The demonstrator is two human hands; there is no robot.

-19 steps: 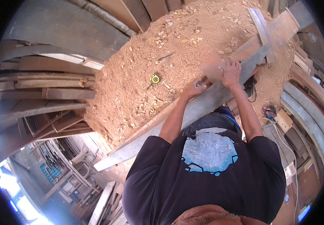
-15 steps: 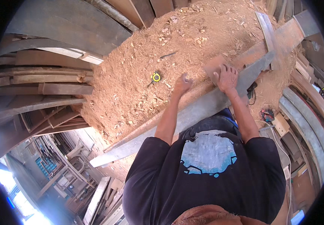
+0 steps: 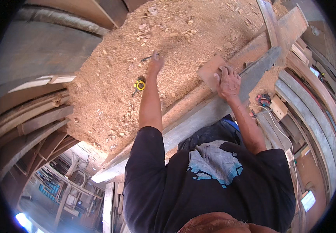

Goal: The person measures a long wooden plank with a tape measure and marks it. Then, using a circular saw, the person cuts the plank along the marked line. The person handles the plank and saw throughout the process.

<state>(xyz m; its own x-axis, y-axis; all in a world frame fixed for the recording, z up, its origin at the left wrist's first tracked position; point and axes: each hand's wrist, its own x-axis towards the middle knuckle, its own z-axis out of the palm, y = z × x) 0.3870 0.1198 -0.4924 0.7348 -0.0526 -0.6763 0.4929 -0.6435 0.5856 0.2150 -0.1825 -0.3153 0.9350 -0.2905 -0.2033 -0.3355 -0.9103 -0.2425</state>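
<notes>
My left hand [image 3: 156, 65] reaches out over the sawdust, its fingers closed round one end of a thin dark pencil-like stick [image 3: 146, 59]. A yellow and black tape measure [image 3: 140, 85] lies on the sawdust near my left forearm. With curled fingers, my right hand [image 3: 229, 83] grips the near right edge of a small flat wooden piece [image 3: 210, 70]. That piece rests over the long plank [image 3: 193, 123], which slants across in front of my body. The underside of the piece is hidden.
Sawdust with wood chips [image 3: 109, 101] spreads ahead. Stacked boards [image 3: 32, 105] line the left side, and curved timbers [image 3: 311, 116] the right. A red and black power tool [image 3: 264, 101] with a pale cord lies at right. Another board [image 3: 268, 23] crosses the plank's far end.
My left hand has moved forward and left, away from the plank, and closed on the dark stick. My right hand stays at the flat wooden piece. The whole view has shifted.
</notes>
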